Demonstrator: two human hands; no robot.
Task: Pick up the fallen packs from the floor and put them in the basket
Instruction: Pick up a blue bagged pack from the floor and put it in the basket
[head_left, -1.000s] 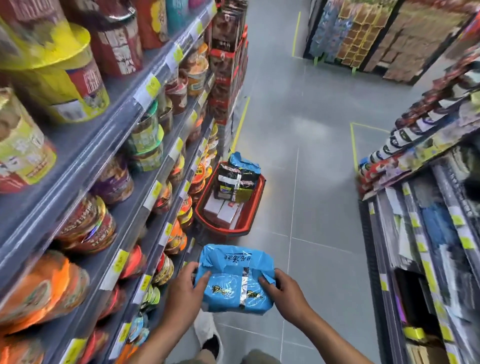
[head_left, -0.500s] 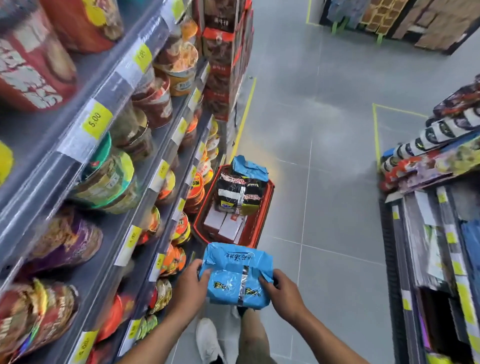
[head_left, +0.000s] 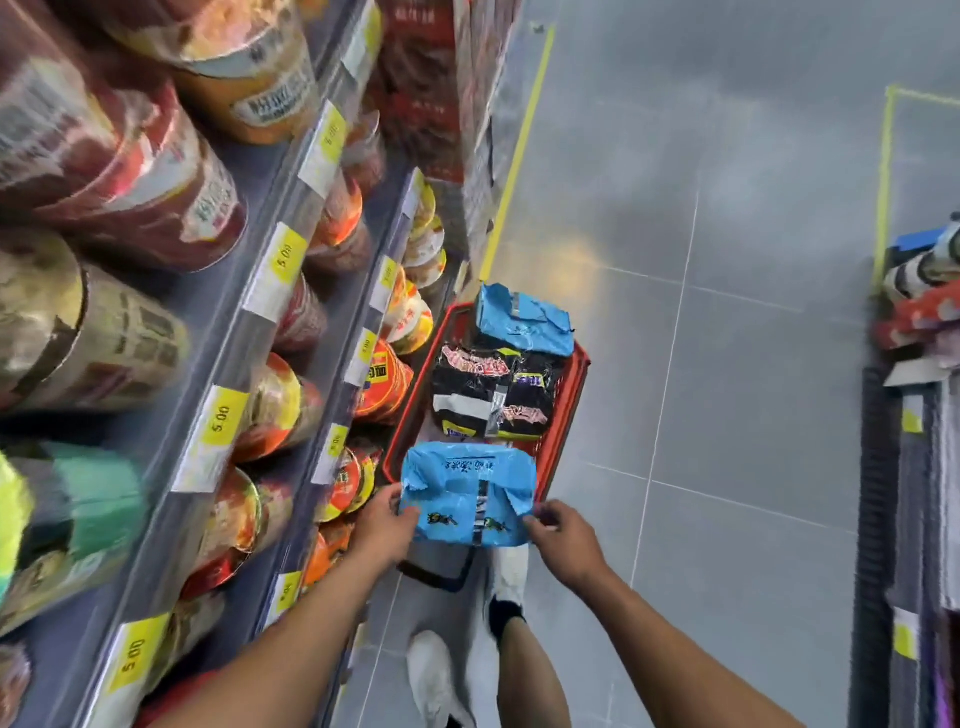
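Grey tiled floor (head_left: 727, 364) of a shop aisle forms the working surface, with a red basket (head_left: 569, 410) standing on it just beside the foot of the shelving (head_left: 291, 249). Blue pack (head_left: 467, 499) is held above the near end of the basket, not yet set down: left hand (head_left: 382, 530) clasps its left edge, right hand (head_left: 563, 540) pinches its right edge, both closed on the wrapper. Basket contents noted: a black pack (head_left: 483, 395) in the middle and a second blue pack (head_left: 524, 322) propped at the far end. Judgement: the step in hand is placement. To do it well, the pack should be carried forward past the near rim, lowered flat onto or beside the black pack, and let go only once it rests inside, since the wrapper looks slack and could slide off the load or snag the rim. A dark handle (head_left: 436, 571) lies below the pack near the feet; the drop should clear it. Shelving on the left carries cup noodles with yellow price tags (head_left: 284, 257); picture is blurred there. Yellow floor lines (head_left: 519, 156) run along the aisle. More stock (head_left: 924, 322) sits at the right edge. No other fallen pack is visible on the floor.
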